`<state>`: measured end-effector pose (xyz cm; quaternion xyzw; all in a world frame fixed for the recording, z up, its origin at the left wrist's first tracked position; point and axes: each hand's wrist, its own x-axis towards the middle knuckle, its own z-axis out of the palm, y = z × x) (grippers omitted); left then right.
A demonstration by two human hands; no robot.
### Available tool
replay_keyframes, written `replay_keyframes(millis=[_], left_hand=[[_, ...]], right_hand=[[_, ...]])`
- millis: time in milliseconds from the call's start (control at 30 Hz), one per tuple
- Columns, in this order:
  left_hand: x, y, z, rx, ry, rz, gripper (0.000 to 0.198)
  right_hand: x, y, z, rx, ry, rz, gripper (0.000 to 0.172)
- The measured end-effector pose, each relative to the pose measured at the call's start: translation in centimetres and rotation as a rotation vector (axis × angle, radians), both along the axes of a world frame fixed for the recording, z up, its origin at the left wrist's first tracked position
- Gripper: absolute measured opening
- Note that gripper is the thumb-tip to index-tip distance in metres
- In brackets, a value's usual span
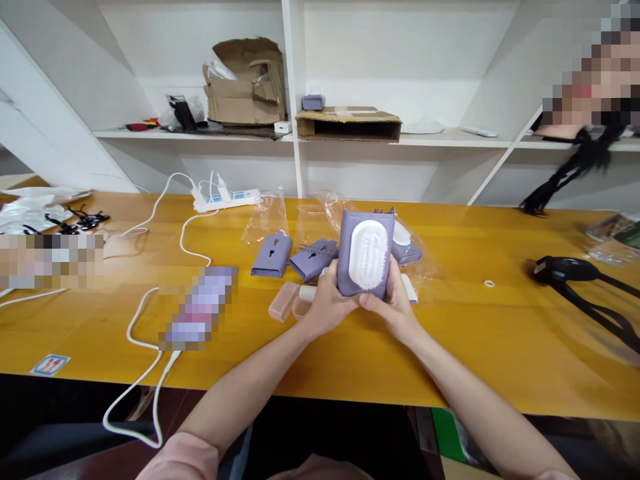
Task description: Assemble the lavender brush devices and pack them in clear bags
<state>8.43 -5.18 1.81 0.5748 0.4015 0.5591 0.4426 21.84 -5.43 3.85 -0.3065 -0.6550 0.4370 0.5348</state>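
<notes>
Two hands, the left hand (326, 302) and the right hand (393, 305), close around the lower end of a lilac case (353, 263), holding it upright over the worktop (500, 347) with their fingers meeting just below it. Neither hand is spread wide; each wraps a bottom corner of the case, and that low grip leaves its white oval insert (368, 255) uncovered and facing the head camera, probably so that this face can be seen. Left of the case, one lilac adapter (271, 255) and a second adapter (313, 259) lie side by side, apparently set down out of the way of the hands. Just behind the case on its right, a third lilac piece (406, 251) rests on a clear bag (423, 270). Below and left of the case, close to the left hand, sits a peach box (283, 301). Farther left of the case, a white power strip (227, 200) feeds a white cable (128, 331) across the worktop, and well to the right lies a black strap (565, 270).
</notes>
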Motion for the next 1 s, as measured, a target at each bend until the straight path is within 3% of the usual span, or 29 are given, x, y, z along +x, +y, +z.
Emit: replay_keyframes(millis=[300,500,733,1000], left_hand=[[0.2,0.1,0.1,-0.008,-0.213,-0.083,0.056],[-0.1,0.3,-0.3,0.021,-0.222,-0.137,0.046],[0.0,0.1,-0.5,0.061,-0.101,-0.073,0.050],[0.0,-0.2,-0.1,0.054,-0.089,-0.067,0.041]], right_hand=[[0.6,0.7,0.2,-0.149,0.122,0.015,0.041],[0.9,1.0,-0.5,-0.166,0.106,0.013,0.045],[0.6,0.8,-0.2,-0.101,0.057,0.016,0.056],[0.7,0.6,-0.3,-0.021,-0.042,-0.042,0.054]])
